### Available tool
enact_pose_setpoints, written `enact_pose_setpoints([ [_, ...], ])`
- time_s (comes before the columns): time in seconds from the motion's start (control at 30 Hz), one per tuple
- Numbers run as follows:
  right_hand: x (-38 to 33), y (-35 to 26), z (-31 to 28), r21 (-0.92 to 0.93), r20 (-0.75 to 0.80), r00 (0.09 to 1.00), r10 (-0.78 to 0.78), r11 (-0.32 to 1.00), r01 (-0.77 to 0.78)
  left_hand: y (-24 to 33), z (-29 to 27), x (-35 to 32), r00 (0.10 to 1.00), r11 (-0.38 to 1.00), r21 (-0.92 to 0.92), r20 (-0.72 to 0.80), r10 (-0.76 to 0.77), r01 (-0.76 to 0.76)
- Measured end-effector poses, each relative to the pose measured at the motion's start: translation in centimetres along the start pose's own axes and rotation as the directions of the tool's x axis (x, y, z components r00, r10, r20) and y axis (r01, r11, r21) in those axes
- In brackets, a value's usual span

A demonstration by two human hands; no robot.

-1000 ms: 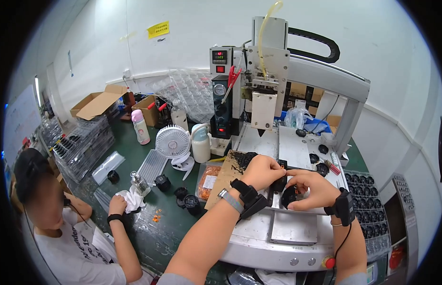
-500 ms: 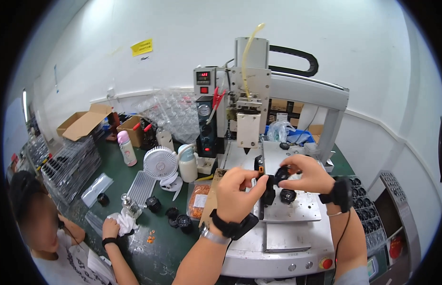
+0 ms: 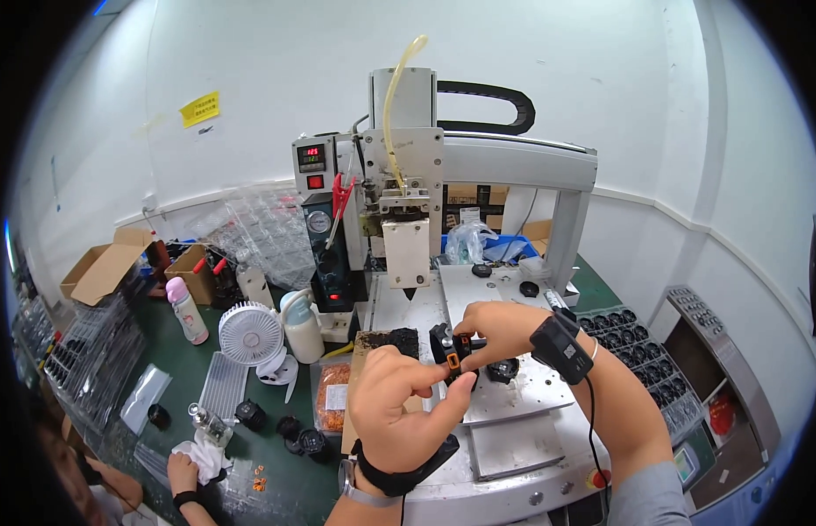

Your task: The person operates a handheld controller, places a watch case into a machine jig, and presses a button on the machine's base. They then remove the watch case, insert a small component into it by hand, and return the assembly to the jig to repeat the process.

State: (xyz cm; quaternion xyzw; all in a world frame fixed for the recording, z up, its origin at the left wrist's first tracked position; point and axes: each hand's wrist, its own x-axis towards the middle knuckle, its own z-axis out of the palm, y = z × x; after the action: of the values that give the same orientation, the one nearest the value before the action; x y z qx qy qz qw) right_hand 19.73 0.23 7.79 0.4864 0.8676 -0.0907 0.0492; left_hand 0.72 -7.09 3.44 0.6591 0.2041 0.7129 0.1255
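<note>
Above the machine's metal plate (image 3: 535,399), my two hands meet at a black plastic part (image 3: 441,340) that carries small orange rectangular pieces. My left hand (image 3: 406,405) is closed, thumb and forefinger pinching its lower side beside an orange piece (image 3: 453,360). From the right, my right hand (image 3: 500,331) pinches the same part's edge; its fingertips partly cover it. A round black part (image 3: 503,370) sits on the plate just beneath my right wrist. The pointed nozzle (image 3: 409,294) of the machine hangs behind my hands.
A co-worker's hand (image 3: 182,473) rests by a white cloth (image 3: 202,454) at the lower left. Around it are a glass bottle (image 3: 211,423), black round parts (image 3: 313,444) and loose orange pieces (image 3: 260,484). Left stand a fan (image 3: 251,333) and bottles; right, a tray of black parts (image 3: 640,351).
My right hand has moved in from the right to meet the left at the black part. The head view has shifted, so the machine appears further left.
</note>
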Motion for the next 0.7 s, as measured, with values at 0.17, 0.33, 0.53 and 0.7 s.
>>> enact_pose_setpoints([
  [0.17,-1.1,0.6,1.0,0.065,-0.345,0.936,-0.064,0.994,0.092,0.1,-0.4,0.1,0.993,0.994,0.000,0.038,0.108,-0.108],
  [0.33,-0.6,0.6,2.1,0.036,-0.307,0.948,-0.077,0.995,0.093,0.5,-0.5,0.2,0.990,0.991,0.015,0.042,0.133,-0.134],
  [0.53,0.3,0.5,3.1,0.331,-0.284,0.959,-0.002,0.938,0.100,-0.5,-0.2,0.0,0.977,0.978,-0.091,-0.087,-0.195,0.187],
  [0.7,-4.4,-1.8,2.0,0.472,-0.316,0.932,0.177,0.882,-0.008,-4.9,0.7,0.0,0.724,0.559,-0.590,0.065,-0.686,0.583],
])
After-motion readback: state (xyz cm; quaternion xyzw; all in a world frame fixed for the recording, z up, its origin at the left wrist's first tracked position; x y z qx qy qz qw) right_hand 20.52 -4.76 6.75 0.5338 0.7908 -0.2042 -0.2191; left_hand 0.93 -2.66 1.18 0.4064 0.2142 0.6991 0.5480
